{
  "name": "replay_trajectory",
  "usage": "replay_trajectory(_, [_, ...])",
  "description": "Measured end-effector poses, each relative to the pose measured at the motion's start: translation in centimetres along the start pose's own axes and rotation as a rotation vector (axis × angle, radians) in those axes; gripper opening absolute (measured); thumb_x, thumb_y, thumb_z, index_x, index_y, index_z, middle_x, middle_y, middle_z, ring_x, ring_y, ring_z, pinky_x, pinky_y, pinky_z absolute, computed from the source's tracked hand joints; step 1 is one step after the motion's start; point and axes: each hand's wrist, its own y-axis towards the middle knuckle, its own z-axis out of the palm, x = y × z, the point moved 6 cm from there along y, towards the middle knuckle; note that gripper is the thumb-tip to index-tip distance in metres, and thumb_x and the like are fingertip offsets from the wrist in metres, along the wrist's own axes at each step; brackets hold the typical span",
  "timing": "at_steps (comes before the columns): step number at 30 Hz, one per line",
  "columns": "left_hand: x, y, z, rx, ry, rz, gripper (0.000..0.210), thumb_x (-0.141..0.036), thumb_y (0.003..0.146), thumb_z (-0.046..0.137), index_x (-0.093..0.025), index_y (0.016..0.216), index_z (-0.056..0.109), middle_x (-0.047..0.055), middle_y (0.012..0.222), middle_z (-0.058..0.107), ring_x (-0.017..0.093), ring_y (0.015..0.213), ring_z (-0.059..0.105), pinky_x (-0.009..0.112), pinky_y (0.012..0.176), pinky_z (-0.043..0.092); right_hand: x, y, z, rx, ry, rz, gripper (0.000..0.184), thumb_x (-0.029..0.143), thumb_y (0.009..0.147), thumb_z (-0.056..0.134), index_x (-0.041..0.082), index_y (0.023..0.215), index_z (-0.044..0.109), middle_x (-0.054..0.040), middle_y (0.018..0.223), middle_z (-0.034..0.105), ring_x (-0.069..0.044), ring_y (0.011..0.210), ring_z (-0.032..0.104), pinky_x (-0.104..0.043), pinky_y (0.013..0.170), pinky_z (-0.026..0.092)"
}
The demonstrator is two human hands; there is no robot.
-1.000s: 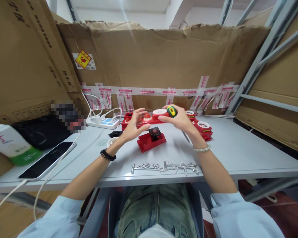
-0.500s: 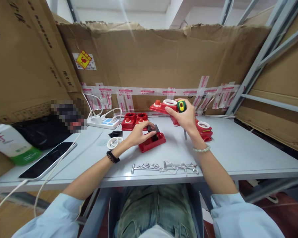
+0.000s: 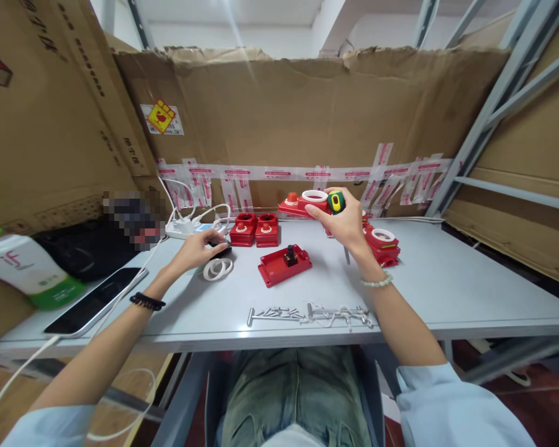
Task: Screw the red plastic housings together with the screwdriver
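Observation:
My left hand [image 3: 198, 251] is at the left of the table, its fingers closed on a thin dark piece [image 3: 222, 250] beside two white rings [image 3: 217, 269]. My right hand [image 3: 347, 220] holds a red cover [image 3: 292, 208] with an orange-red knob and a white ring on it. In the same hand is a screwdriver [image 3: 336, 202] with a green and yellow handle, its shaft pointing down. Between my hands, an open red housing [image 3: 272, 268] lies on the table with a small black block [image 3: 289, 256] inside.
Two red units [image 3: 243, 231] stand at the back, and another red unit with a white ring [image 3: 384, 245] is behind my right wrist. Metal screws and T-shaped rods [image 3: 279, 314] lie near the front edge. A phone [image 3: 90, 304], bottle [image 3: 25, 267] and power strip [image 3: 181, 228] are leftward.
My left hand has moved left from above the open red housing to the dark piece near the white rings. The black block in the housing is now uncovered. My right hand has barely moved.

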Motion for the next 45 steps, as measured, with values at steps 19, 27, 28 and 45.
replay_trajectory(19, [4.5,-3.5,-1.8,0.376,0.357,-0.26,0.039,-0.044,0.065,0.056,-0.02,0.096,0.052,0.012,0.108,0.068,0.031,0.103,0.06,0.04,0.086,0.046,0.5,-0.3,0.5,0.092,-0.002,0.01,0.053,0.056,0.061,0.077,0.021,0.099,0.062,-0.0014,0.086,0.067,-0.019,0.077,0.062,-0.035,0.075,0.049])
replay_trajectory(27, [-6.7,-1.7,0.1,0.008,0.171,0.218,0.03,-0.04,0.081,0.049,-0.018,0.101,0.055,0.013,0.107,0.064,0.032,0.103,0.058,0.046,0.092,0.044,0.2,-0.4,1.7,0.295,0.014,0.022,0.055,0.054,0.057,0.079,0.018,0.095,0.063,-0.0023,0.083,0.066,-0.019,0.076,0.059,-0.033,0.071,0.047])
replay_trajectory(28, [-8.6,-1.7,1.0,0.029,0.135,0.267,0.033,-0.042,0.083,0.051,-0.018,0.105,0.054,0.013,0.108,0.063,0.031,0.102,0.058,0.046,0.092,0.044,0.0,-0.4,1.7,0.299,0.011,0.027,0.055,0.054,0.057,0.079,0.018,0.096,0.063,-0.0019,0.082,0.065,-0.018,0.075,0.059,-0.033,0.07,0.047])
replay_trajectory(45, [-19.5,-0.2,2.5,-0.121,-0.32,0.638,0.04,-0.037,0.094,0.052,-0.021,0.13,0.055,0.012,0.125,0.057,0.024,0.117,0.054,0.04,0.1,0.045,3.6,-1.6,1.9,0.476,0.168,-0.213,0.068,0.04,0.06,0.083,0.022,0.119,0.057,-0.0059,0.114,0.066,-0.023,0.101,0.064,-0.037,0.09,0.05])
